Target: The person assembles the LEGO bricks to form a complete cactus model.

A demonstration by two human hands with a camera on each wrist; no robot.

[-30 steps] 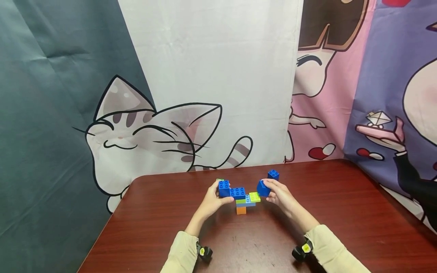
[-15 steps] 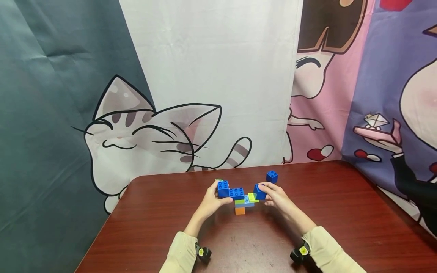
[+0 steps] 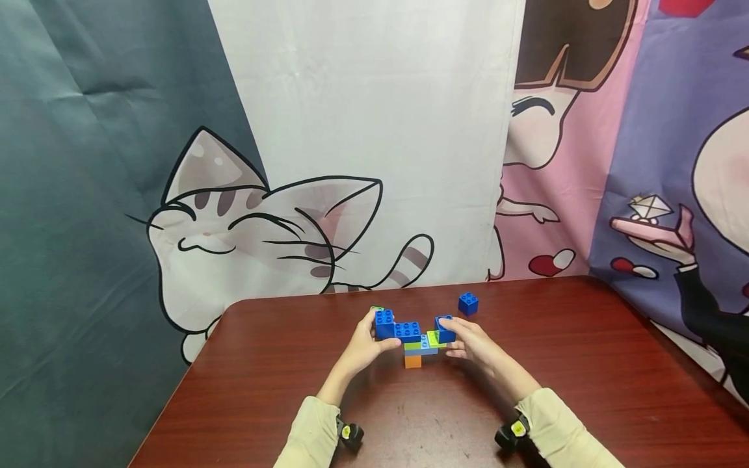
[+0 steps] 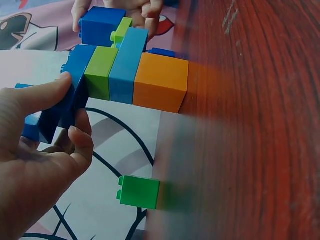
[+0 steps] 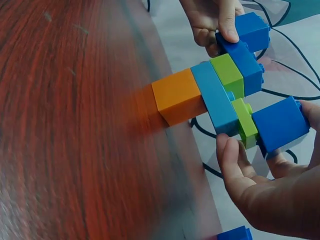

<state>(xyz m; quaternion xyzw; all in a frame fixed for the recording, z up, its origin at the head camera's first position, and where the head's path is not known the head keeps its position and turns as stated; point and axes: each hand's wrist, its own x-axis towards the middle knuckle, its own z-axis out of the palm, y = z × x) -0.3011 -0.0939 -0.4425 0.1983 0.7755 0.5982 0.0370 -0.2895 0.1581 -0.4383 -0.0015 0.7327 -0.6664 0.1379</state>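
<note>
My left hand (image 3: 361, 349) grips the blue bricks at the left end of a small built stack, thumb in front. Below them come a lime brick (image 4: 100, 73), a light-blue brick (image 5: 215, 97) and, resting on the table, an orange brick (image 3: 413, 361). A thin lime brick (image 5: 245, 124) sits on the light-blue one's right end. In my right hand (image 3: 481, 348) a blue brick (image 5: 281, 124) is held against this thin brick's top; whether the studs are fully joined I cannot tell. Fingertips of that hand touch the light-blue brick's end from beneath.
A loose blue brick (image 3: 468, 303) stands on the brown table (image 3: 281, 377) behind my right hand. Beyond my left hand stands a green brick (image 4: 139, 192), mostly hidden in the head view. A printed cloth (image 3: 374, 117) hangs behind the table's far edge.
My right hand has brought its blue brick left and down onto the thin lime brick. My left hand keeps its grip on the stack, hardly moving.
</note>
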